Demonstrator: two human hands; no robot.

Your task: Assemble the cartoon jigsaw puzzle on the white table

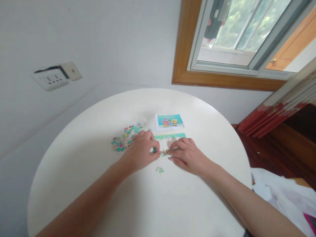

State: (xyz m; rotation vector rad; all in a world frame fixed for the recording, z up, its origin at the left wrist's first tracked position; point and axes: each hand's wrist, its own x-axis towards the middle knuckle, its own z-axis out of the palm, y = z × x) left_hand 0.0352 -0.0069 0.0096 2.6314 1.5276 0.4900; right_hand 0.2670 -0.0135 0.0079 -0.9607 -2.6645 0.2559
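Because I am working from the head view alone, fine contact is a judgement. Nearest on the white table (138, 204): one loose pale-green piece (159, 170), lying flat, apart from the rest. Beyond it, left hand (142, 149): thumb and forefinger brought together at the near edge of the puzzle border (182, 135); a firm pinch I cannot tell. Right hand (189, 154): fingers partly bent, tips at a small multicoloured piece (164, 152); cannot tell whether gripped or only pressed.

Handling note: I would steady the neighbouring edge with the left fingertips, square tab to socket, then press straight down lightly; sideways force could break the joined border.

Left of the border, loose pile (120, 141). Farther, picture panel (160, 122): pink star-shaped and yellow square cartoon figures on teal. Brand, label, writing: none legible. Farthest, wall outlet (53, 80) and window (239, 36).
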